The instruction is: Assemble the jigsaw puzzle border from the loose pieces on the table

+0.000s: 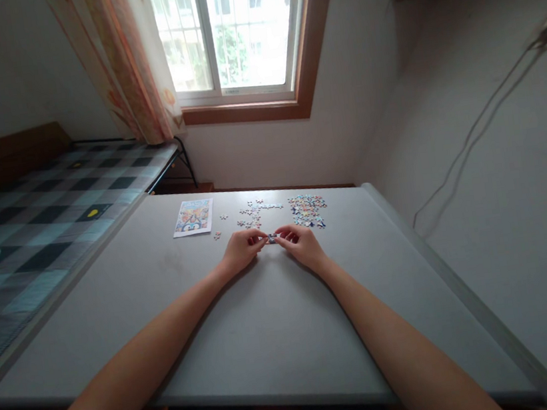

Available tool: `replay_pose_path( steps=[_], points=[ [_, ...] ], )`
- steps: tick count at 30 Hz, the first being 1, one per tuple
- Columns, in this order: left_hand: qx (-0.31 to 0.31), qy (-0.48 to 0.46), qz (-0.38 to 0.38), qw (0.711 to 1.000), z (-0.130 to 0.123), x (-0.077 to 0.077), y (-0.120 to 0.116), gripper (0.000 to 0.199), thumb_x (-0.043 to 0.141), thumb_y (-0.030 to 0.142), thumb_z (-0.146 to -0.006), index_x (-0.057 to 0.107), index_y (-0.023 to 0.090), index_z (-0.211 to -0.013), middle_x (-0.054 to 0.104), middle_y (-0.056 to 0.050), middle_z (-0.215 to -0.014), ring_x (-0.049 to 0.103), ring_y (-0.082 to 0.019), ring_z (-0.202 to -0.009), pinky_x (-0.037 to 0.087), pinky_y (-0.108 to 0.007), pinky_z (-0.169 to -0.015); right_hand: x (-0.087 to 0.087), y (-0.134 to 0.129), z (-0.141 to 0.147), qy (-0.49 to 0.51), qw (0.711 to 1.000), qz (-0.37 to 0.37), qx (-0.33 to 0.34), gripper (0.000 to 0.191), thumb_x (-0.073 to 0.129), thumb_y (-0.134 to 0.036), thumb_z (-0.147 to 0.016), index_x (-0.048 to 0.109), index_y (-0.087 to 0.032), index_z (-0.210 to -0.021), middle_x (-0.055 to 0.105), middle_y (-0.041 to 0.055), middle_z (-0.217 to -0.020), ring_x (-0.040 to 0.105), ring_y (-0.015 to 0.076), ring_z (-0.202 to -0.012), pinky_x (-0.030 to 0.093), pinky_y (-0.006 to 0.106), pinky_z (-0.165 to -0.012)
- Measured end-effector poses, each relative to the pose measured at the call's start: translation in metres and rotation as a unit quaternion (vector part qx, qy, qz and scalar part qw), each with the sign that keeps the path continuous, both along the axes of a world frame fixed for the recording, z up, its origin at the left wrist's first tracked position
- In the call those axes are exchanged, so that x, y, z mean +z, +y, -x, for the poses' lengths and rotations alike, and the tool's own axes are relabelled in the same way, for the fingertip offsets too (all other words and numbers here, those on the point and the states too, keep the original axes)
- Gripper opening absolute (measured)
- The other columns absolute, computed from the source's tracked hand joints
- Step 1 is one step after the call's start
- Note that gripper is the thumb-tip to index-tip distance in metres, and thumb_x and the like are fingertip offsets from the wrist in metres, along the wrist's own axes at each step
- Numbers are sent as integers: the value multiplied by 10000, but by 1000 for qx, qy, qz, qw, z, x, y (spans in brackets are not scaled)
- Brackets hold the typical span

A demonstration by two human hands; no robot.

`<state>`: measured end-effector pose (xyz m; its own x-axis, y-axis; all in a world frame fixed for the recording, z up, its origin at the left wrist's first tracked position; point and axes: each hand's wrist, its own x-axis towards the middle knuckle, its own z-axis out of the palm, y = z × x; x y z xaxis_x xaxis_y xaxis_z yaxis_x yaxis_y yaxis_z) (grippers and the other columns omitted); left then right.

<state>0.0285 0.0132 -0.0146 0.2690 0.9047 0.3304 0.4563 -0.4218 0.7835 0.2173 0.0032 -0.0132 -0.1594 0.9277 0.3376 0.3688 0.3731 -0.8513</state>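
Bed: one, checked cover, far left. Curtain: one, orange-patterned, hanging beside the window. Printed sheet: one, colourful, flat on the grey worktop. Left hand: fingers closed on the left end of the held puzzle work; piece count too small to tell. Loose pieces: scattered just beyond the hands. Right hand: fingers pinching the work's right end. Piece cluster: dense, beyond the right hand. Cable: one, along the right wall.
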Motion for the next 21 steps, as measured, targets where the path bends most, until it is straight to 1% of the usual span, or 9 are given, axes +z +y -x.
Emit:
replay_pose_path(
  steps=[7, 21],
  points=[
    [-4, 2, -1, 1000, -1, 3, -2, 192, 613, 305, -795, 718, 148, -827, 611, 6, -534, 523, -99, -497, 385, -203, -510, 3, -1, 1, -16, 1000, 6, 5, 215, 632, -341, -750, 674, -161, -861, 624, 13, -661, 518, 112, -574, 433, 242, -569],
    [-10, 6, -6, 1000, -1, 1, -1, 177, 616, 293, -792, 710, 143, -805, 590, 20, -520, 504, -84, -484, 370, -190, -505, 2, -1, 0, -27, 1000, 12, 8, 210, 624, -335, -754, 656, -163, -869, 616, 8, -652, 523, 114, -585, 421, 235, -577]
  ],
)
